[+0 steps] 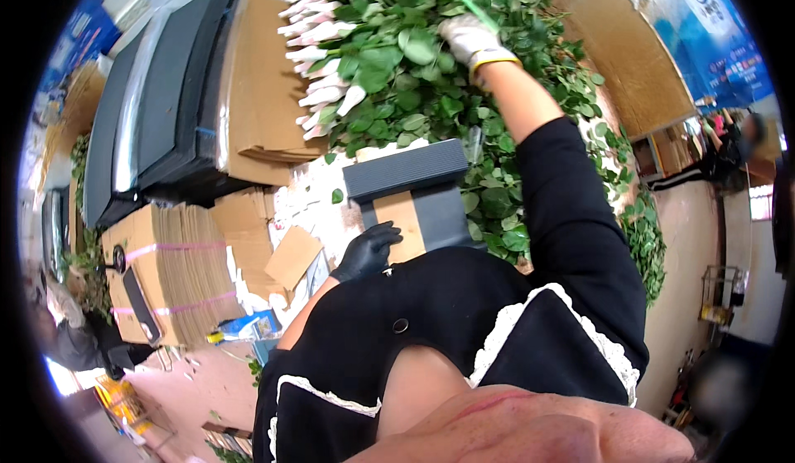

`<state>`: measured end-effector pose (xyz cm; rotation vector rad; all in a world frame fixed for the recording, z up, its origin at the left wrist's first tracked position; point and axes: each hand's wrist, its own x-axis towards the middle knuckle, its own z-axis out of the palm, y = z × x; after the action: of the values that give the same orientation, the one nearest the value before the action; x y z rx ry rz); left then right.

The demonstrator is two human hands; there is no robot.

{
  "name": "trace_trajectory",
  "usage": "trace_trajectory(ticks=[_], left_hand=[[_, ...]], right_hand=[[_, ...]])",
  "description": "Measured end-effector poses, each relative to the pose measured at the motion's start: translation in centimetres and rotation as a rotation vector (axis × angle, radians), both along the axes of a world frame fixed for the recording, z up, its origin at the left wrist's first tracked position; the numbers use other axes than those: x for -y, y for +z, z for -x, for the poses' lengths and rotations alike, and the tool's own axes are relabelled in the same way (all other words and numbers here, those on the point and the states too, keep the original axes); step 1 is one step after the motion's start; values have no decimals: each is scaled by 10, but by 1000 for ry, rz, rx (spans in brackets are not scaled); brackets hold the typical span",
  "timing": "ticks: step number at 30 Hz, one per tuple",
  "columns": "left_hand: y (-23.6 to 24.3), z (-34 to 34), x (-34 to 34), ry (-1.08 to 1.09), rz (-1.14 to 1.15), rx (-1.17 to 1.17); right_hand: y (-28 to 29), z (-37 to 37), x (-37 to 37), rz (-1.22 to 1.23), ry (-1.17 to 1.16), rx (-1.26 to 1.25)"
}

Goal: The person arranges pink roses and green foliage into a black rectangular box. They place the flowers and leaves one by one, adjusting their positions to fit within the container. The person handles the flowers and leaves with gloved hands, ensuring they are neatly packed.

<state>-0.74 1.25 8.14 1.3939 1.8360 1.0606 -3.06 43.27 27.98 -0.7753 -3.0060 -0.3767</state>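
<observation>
Leafy stems [377, 65] — heaped beyond the dark ribbed block [406, 171]. Right hand [470, 39] among them; fingertips obscured, cannot tell if pinching. Left hand [370, 249] loosely spread at the cardboard strip [402, 214]. Judged best: draw stems singly, untangling gently — spare the pale heads [325, 96].

The right hand [472, 40], white-gloved, is hovering among leafy stems [377, 69] whose pale-wrapped heads [325, 94] are pointing left. The black-gloved left hand [368, 250] is extending its fingers over a tan cardboard strip [399, 211], while a ridged dark block [406, 171] is lying just beyond.
</observation>
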Motion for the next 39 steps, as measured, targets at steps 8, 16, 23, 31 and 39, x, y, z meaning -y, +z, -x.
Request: trace_trajectory(ticks=[8, 16, 23, 31, 39], left_hand=[[-1, -1, -2, -9, -20, -54], [-6, -3, -4, -26, -66, -83], [-26, 18, 0, -115, -65, -5], [-18, 7, -6, -83, -27, -30], [-2, 7, -7, -96, 12, -128]], right_hand=[[145, -51, 13, -474, 67, -582], [132, -111, 55, -185, -129, -107], [76, -100, 45, -132, -42, -442], [-25, -150, 62, 122, 66, -405], [-50, -100, 22, 375, -194, -178]])
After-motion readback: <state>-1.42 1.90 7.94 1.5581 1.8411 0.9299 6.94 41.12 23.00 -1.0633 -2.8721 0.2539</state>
